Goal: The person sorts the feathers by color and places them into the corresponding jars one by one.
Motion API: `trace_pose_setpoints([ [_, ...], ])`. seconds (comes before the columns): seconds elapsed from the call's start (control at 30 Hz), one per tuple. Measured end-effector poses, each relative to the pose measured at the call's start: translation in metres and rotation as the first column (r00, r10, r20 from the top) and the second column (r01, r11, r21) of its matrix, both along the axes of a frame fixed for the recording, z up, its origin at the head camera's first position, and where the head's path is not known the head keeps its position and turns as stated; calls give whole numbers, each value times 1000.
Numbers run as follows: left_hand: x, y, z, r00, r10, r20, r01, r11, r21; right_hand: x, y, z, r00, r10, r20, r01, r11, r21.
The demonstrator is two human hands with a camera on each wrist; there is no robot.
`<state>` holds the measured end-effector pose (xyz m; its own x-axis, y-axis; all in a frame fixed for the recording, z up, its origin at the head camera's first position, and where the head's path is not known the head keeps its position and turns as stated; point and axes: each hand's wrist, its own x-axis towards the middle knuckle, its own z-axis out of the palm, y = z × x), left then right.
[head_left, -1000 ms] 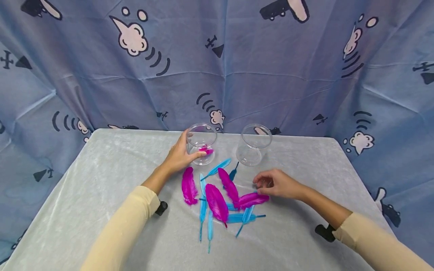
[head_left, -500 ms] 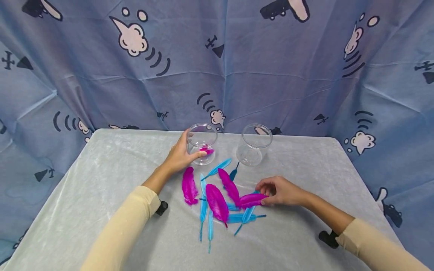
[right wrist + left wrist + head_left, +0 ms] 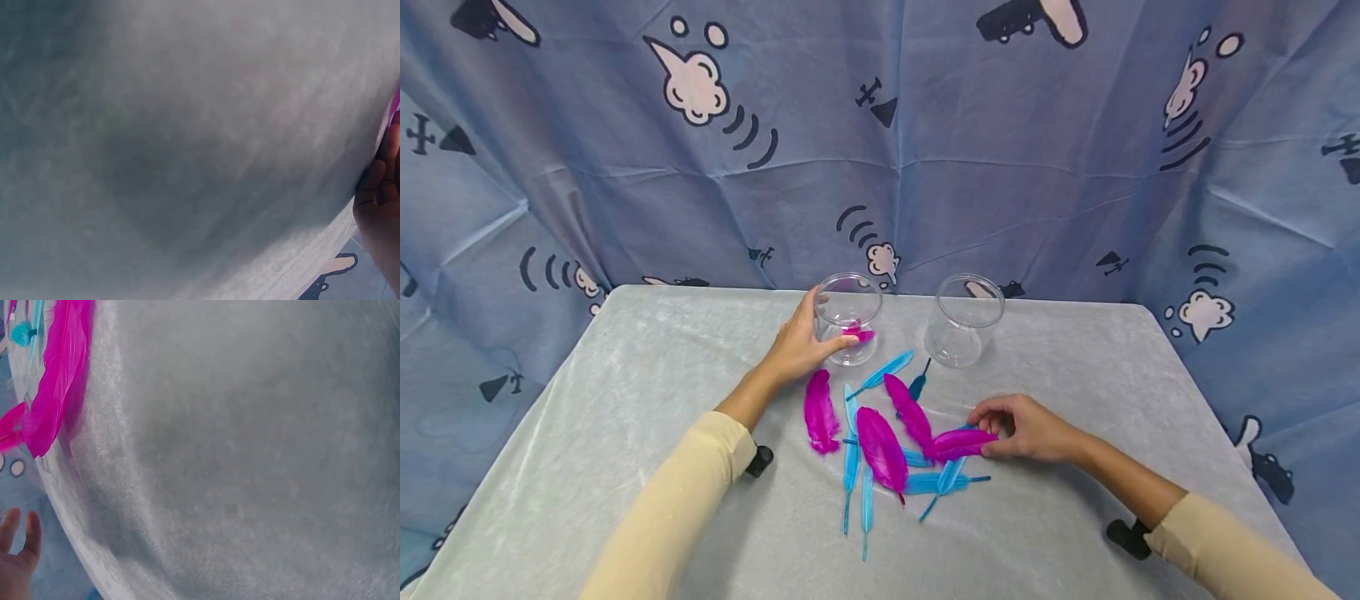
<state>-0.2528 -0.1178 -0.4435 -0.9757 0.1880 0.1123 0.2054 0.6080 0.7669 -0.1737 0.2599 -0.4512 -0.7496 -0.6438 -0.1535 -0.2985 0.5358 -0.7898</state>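
Observation:
Two clear plastic jars stand at the back of the table. My left hand grips the left jar, which has a magenta feather in it. The right jar holds nothing. A loose pile of magenta and blue feathers lies in front of the jars. My right hand pinches the right end of a magenta feather lying on the pile. The left wrist view shows a magenta feather on the cloth and fingertips. The right wrist view shows grey cloth and the fingers.
A grey velvety cloth covers the table. A blue printed curtain hangs close behind and at both sides. Small black clamps sit on the cloth by each forearm.
My right hand has come down and a little right onto the magenta feather's end and closed its fingers on it. My left hand has stayed on the left jar.

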Motion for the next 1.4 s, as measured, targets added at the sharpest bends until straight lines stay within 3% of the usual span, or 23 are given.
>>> trace_pose_setpoints([
  [0.5, -1, -1, -1, 1000, -3, 0, 3, 1000, 9, -2, -1, -2, 999, 9, 40, -8, 1000, -23],
  [0.87, 0, 0, -1, 1000, 8, 22, -8, 1000, 3, -8, -2, 8, 997, 26, 72, -26, 1000, 5],
  [1.4, 1, 1, 0, 1000, -2, 16, 2, 1000, 14, -17, -14, 39, 999, -10, -38, 10, 1000, -16],
])
